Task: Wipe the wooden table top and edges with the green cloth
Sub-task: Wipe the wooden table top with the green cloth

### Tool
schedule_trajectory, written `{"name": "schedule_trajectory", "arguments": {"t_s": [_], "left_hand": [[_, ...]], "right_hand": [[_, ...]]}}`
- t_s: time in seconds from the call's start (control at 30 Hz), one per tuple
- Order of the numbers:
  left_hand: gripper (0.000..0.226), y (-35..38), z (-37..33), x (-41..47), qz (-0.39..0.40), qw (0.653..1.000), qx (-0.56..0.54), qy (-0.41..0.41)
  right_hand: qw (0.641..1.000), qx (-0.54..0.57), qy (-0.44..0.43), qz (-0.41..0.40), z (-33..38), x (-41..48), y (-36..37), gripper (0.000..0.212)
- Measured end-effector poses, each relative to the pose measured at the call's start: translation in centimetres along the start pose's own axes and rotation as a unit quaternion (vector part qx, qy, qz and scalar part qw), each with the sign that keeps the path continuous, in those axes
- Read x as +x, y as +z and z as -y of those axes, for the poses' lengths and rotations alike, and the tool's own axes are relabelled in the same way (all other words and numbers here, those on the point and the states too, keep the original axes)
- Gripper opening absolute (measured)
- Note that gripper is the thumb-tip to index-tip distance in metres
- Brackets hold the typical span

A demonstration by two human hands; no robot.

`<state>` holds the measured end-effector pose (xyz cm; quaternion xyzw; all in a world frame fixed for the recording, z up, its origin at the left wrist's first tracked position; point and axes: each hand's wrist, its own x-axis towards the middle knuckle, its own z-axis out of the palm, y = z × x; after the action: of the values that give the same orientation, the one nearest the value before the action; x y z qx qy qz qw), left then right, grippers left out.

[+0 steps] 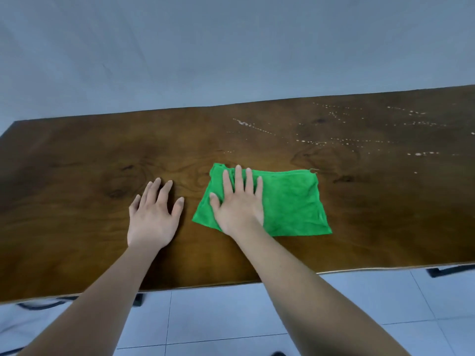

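On the left, the wooden table [77,176] runs dark and bare toward its far corner, its grain showing a knot or two. The left hand [151,219] lies flat on the bare wood, palm down, fingers a little spread and gripping nothing. Just beside it, apart from it by a strip of wood, lies the green cloth [290,204], spread flat on the table top near the middle, somewhat closer to the near edge than the far one. The right hand [239,204] presses palm down on the left part of the cloth, fingers straight and splayed, thumb out to the side; it is not clenched around the fabric but lies open upon it. The right part of the cloth is uncovered, with a loose thread at its far corner. Farther right and toward the back, pale droplets [359,140] are scattered in lines across the wood; they may be water, though the view is too soft to tell. Below the near edge, pale floor tiles [218,317] show.
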<state>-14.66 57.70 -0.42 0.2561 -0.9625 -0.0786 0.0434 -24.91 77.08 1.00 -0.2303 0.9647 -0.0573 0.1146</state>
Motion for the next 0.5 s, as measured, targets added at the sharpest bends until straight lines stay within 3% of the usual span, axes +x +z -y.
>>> {"name": "schedule_trajectory", "arguments": {"t_s": [0.13,0.3,0.5], "left_hand": [[0.069,0.2,0.0,0.0,-0.006,1.0,-0.003,0.004],[0.065,0.2,-0.1,0.1,-0.002,1.0,-0.004,-0.003],[0.069,0.2,0.0,0.3,0.011,1.0,-0.002,-0.011]], "right_hand": [[0.988,-0.031,-0.15,0.021,2.3,1.3,0.6,0.08],[0.95,-0.056,-0.306,0.025,-2.3,3.2,-0.4,0.079],[0.958,-0.05,-0.282,0.013,-10.5,4.9,-2.6,0.078]]}}
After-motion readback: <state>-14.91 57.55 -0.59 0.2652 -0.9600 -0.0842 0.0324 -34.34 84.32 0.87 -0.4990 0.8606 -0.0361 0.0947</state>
